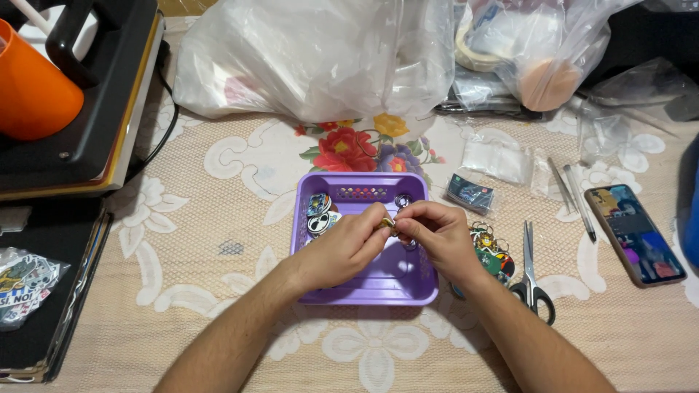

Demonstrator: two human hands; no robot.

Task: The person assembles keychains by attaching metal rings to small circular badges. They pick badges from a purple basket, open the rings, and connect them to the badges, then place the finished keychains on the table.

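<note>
A small gold-coloured metal piece is pinched between the fingertips of the left hand and the right hand, directly above the purple tray. Both grips are clenched on that piece, thumb against forefinger, and the two sets of fingertips are touching. Whether it is a ring, a clasp or a link cannot be told, as most of it is hidden by the fingers.

For work this fine, the piece is best kept low over the tray, as it is held now, so that anything dropped is caught by the tray and not lost on the lace cloth of the counter. Steadiness is helped, it seems, by the forearms being rested on the counter. A small silver ring lies at the far edge of the tray, and round printed discs lie in its left corner. More finished charms are piled just right of the tray, with scissors beside them and a phone further right.
</note>
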